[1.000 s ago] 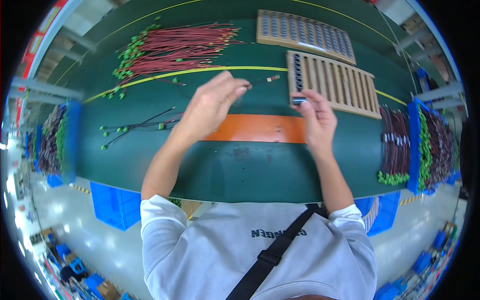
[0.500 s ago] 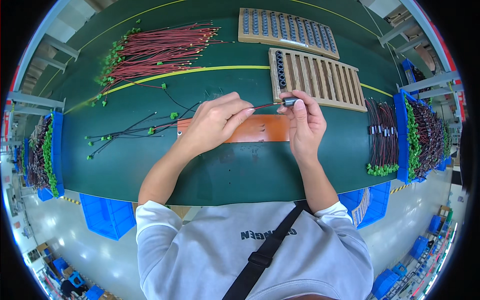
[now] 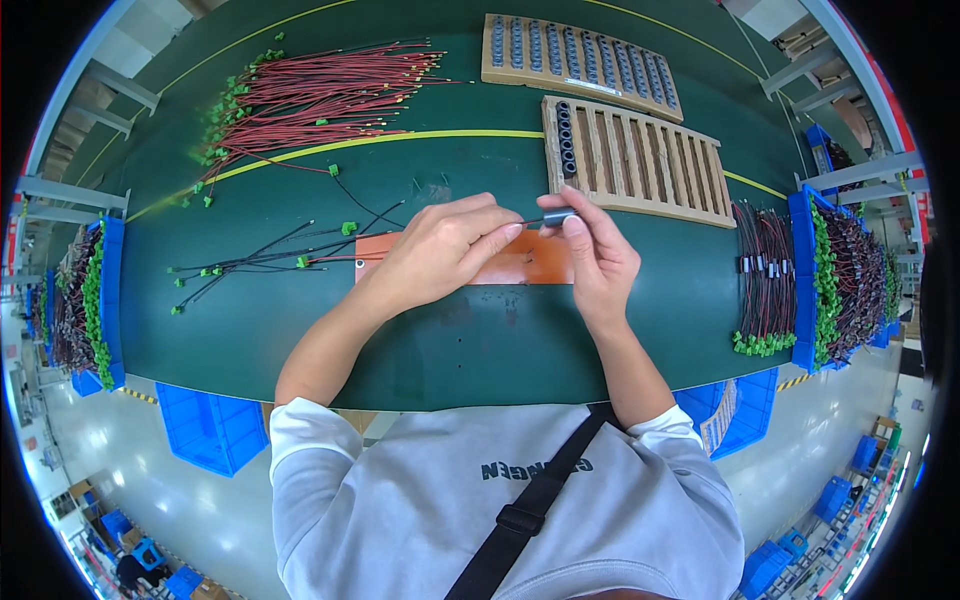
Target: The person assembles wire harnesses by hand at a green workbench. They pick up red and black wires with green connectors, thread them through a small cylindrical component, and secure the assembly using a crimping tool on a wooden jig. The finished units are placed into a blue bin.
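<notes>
My left hand (image 3: 440, 245) is closed over the orange sheet, pinching a thin cable (image 3: 532, 222) between thumb and fingers. From that pinch the cable reaches to the end of a dark grey ferrite core (image 3: 558, 215), a short cylinder. My right hand (image 3: 605, 262) grips the core between thumb and fingertips. Whether the cable has passed through the core is hidden by the fingers. Below both hands lies the orange sheet (image 3: 530, 264). Beside my left hand, red and black wires with green connectors (image 3: 304, 262) trail off to the left.
Many red wires (image 3: 320, 95) with green connectors lie at the far left. Two cardboard trays stand at the back right: a fuller one (image 3: 490, 70) and a slotted one (image 3: 640, 202) with cores in one column. Bundled cables (image 3: 768, 290) and a blue bin (image 3: 804, 280) sit right.
My right hand has brought the ferrite core left and slightly down, closer to my left hand. The stretch of cable showing between the hands is shorter.
</notes>
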